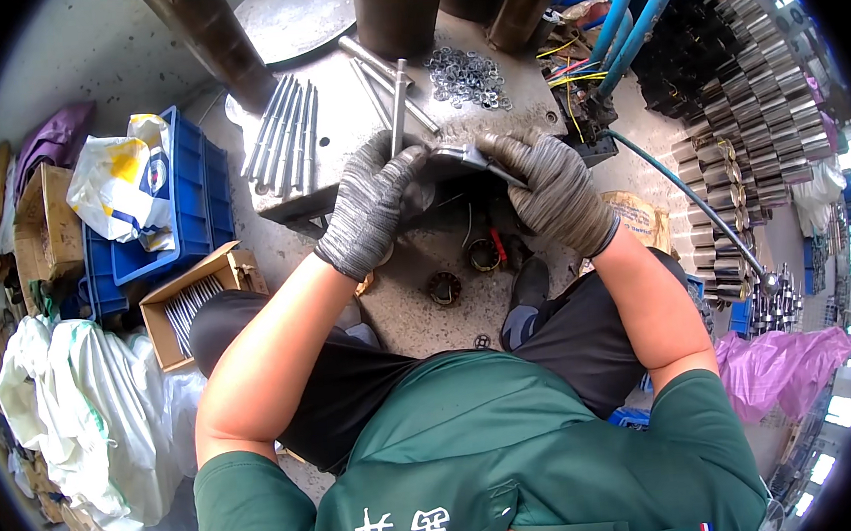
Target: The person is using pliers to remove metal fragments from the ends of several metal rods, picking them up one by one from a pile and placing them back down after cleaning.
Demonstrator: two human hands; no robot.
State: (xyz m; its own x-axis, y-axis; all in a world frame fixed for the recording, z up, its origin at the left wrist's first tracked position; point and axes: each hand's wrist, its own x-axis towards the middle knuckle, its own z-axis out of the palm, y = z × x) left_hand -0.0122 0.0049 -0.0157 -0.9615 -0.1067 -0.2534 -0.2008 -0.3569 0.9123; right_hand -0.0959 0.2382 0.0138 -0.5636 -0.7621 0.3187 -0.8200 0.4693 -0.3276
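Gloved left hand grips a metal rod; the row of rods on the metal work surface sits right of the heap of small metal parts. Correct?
Not quite. The head view shows the row of rods on the metal work surface left of the heap of small metal parts. The gloved left hand does grip a metal rod.

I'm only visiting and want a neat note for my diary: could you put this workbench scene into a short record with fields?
Left hand: gloved, gripping a metal rod
Right hand: gloved, holding a metal tool, exact kind unclear
Worktop: metal rods in a row at left, pile of small metal parts at right
Person's left: blue crate, open cardboard box
Person's right: stacked metal cylinders
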